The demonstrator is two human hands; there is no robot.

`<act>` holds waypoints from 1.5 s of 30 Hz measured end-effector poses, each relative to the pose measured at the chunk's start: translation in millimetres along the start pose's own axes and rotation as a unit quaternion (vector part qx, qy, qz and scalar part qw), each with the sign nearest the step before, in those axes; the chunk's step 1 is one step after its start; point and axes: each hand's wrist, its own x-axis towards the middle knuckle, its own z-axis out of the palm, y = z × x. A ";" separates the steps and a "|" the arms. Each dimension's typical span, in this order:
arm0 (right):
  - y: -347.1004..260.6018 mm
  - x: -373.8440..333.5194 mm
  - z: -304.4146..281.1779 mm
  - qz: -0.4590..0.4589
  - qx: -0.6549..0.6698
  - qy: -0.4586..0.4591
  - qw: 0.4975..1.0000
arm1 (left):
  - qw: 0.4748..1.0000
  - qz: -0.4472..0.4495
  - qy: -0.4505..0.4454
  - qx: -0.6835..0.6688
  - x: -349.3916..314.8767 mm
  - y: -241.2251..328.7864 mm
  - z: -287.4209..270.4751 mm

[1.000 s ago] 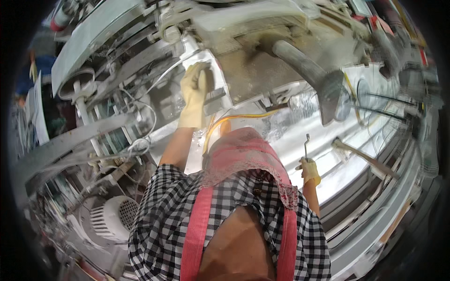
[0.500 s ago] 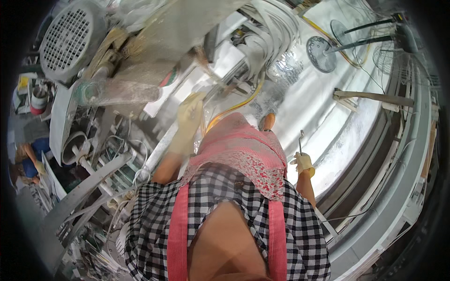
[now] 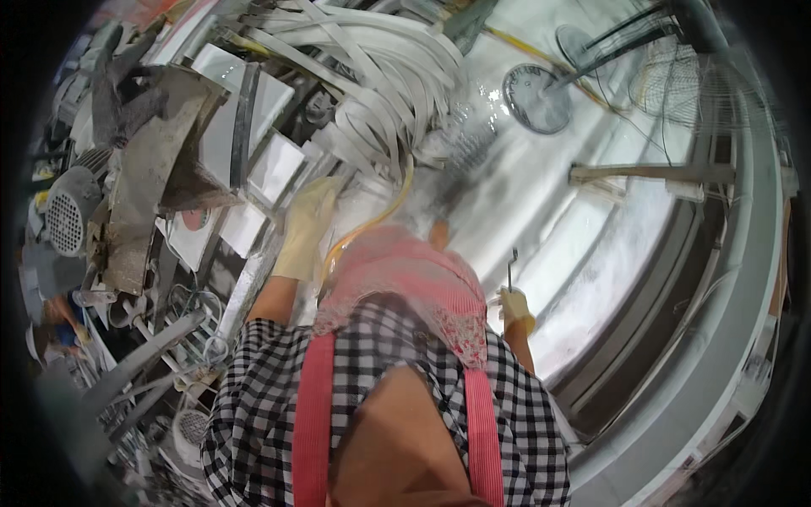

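Observation:
My right hand (image 3: 515, 311), in a pale yellow glove, is closed around a thin metal rod with a bent tip (image 3: 512, 272). The rod points up and away from me, beside my right hip. My left hand (image 3: 309, 221), gloved the same way, reaches forward on the left, with its fingers stretched out and slightly blurred. Nothing shows in it. It is nearest to a pale metal rail (image 3: 247, 283) and a white block (image 3: 277, 166); whether it touches either, I cannot tell. A yellow hose (image 3: 382, 209) runs along the floor just right of it.
Pale strips lie in a coiled heap (image 3: 380, 93) ahead. Left stands machinery with a grilled motor (image 3: 69, 221); another person's arm (image 3: 68, 314) shows at the far left. Round stand bases (image 3: 537, 100), a wooden handle (image 3: 650, 172) and a long grey rail (image 3: 726, 338) are right. The floor (image 3: 473, 148) shines wet.
My view has turned and moved forward, so the machinery slides left and the motor looks smaller. My left hand stays stretched forward, and the rod stays in my right hand.

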 end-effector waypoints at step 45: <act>-336.0 27.1 10.1 -0.265 0.015 -0.009 0.964 | 0.918 -0.310 -0.058 -0.239 69.5 114.4 -47.3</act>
